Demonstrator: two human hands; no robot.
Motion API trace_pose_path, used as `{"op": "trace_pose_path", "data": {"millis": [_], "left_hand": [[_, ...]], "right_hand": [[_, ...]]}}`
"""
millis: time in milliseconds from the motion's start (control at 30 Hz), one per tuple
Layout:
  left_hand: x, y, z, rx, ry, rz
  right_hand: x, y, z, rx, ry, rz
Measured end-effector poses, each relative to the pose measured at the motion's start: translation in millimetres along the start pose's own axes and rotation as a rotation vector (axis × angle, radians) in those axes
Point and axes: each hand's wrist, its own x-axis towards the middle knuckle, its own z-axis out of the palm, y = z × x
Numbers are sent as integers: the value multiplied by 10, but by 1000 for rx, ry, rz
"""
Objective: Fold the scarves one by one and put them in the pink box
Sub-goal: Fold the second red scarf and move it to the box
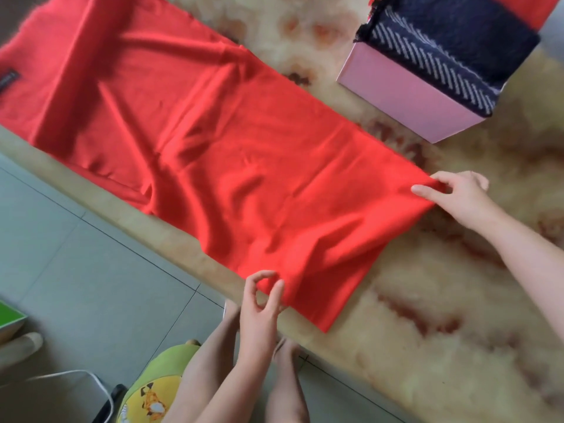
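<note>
A long red scarf (213,141) lies spread flat across the marble-patterned table (457,300), running from the far left to the near right. My right hand (454,196) pinches its far right corner. At the table's front edge my left hand (262,303) pinches the scarf's near corner between thumb and fingers. The pink box (406,96) stands at the back right, holding a folded dark navy scarf (442,53) with white chevron stripes that sticks out over its rim.
A small dark label (9,79) is sewn near the scarf's left end. Something red (537,7) lies behind the box. Grey floor tiles (91,270), a green cushion (152,389), a white cable (76,377) and my bare legs are below the table edge.
</note>
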Motion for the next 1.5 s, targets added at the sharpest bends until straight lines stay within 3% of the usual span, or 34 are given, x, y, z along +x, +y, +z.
{"op": "trace_pose_path", "data": {"millis": [100, 233, 367, 500, 767, 1033, 1400, 1500], "left_hand": [[-34, -87, 109, 82, -43, 43], [-71, -166, 233, 211, 100, 126], [-156, -258, 283, 134, 176, 170], [-334, -343, 401, 60, 212, 149], [-523, -531, 730, 202, 96, 128], [-643, -671, 869, 149, 180, 87], [-827, -889, 934, 303, 60, 30], [-865, -886, 985, 288, 29, 51]], "right_hand": [[63, 65, 65, -73, -42, 26], [127, 166, 88, -101, -7, -15], [206, 189, 25, 26, 134, -115], [265, 253, 21, 36, 118, -92], [308, 323, 3, -48, -106, -160], [425, 414, -38, 15, -47, -184], [368, 531, -112, -64, -18, -120], [393, 590, -232, 30, -49, -120]]}}
